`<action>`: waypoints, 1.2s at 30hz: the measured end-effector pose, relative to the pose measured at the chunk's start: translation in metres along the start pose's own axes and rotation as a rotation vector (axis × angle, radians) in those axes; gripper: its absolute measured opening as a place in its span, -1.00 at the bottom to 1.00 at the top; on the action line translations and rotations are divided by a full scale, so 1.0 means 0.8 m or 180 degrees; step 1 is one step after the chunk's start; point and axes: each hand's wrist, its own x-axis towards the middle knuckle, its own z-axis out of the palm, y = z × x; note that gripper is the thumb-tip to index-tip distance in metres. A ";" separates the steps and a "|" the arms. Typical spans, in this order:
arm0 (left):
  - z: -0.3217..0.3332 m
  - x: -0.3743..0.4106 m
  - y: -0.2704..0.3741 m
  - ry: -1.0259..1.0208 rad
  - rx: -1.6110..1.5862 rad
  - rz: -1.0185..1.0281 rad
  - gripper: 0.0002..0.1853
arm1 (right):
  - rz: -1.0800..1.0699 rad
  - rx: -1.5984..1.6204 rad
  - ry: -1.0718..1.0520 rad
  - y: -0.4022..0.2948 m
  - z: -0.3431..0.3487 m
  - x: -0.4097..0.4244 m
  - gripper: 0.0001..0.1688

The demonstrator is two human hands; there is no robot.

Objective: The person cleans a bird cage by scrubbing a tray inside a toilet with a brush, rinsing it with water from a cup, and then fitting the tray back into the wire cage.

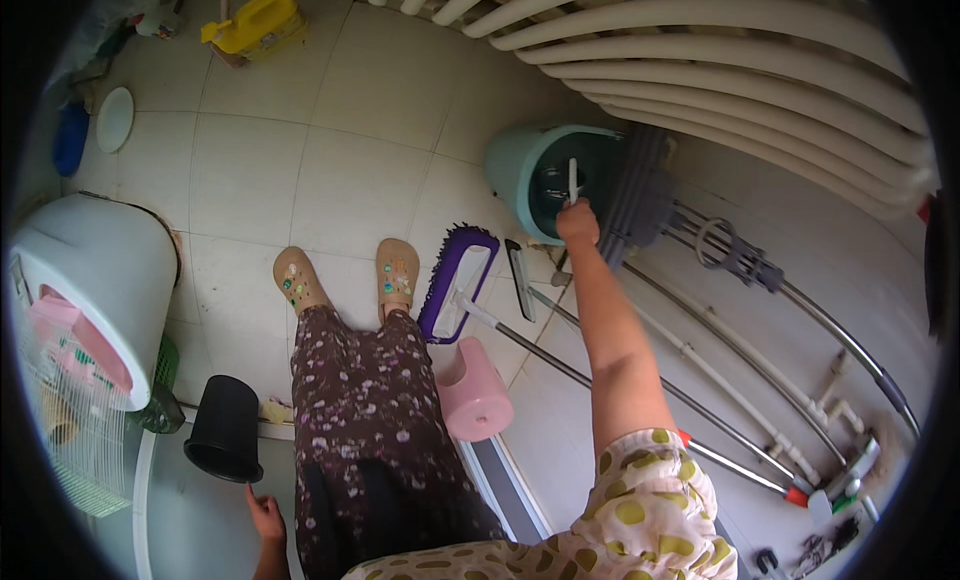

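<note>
My right hand (577, 221) grips a white handle (573, 176) over the mouth of a teal bucket (510, 171); the lower part of what it holds is hidden in the bucket. At the lower left, my left hand (267, 512) has a finger at the rim of a black plastic bin (225, 426), which hangs tilted with its open end towards me. A grey sponge mop head (637, 194) leans at the bucket's right side. Near my feet lies a flat mop with a purple fringed head (459, 284), beside a squeegee (520, 280).
A pink plastic stool (478, 400) stands right of my legs. A white toilet (97, 257) and a wire cage (82, 415) are at left. A yellow jug (259, 25) is on the tiles at upper left. Radiator pipes (675, 47) run along the upper right; poles lean below.
</note>
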 end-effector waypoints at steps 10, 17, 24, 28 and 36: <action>0.036 -0.007 -0.098 -0.1111 0.0016 -0.1293 -0.66 | 0.0096 -0.0823 -0.0652 -0.008 0.140 0.149 -0.65; 0.043 0.008 -0.050 -0.1038 -0.0315 -0.1598 -0.71 | -0.0516 -0.0185 -0.0057 0.003 0.216 0.224 -0.58; 0.045 0.017 -0.030 -0.0980 -0.0584 -0.1536 -0.75 | 0.0645 0.2228 -0.0433 0.010 0.195 0.186 -0.59; 0.044 0.016 -0.045 -0.0951 -0.0824 -0.1397 -0.77 | 0.1230 0.4298 -0.0511 -0.010 0.156 0.117 -0.78; 0.056 0.024 -0.041 -0.0815 -0.0596 -0.0736 -0.75 | 0.0253 0.5190 0.0398 0.005 0.076 0.020 -0.69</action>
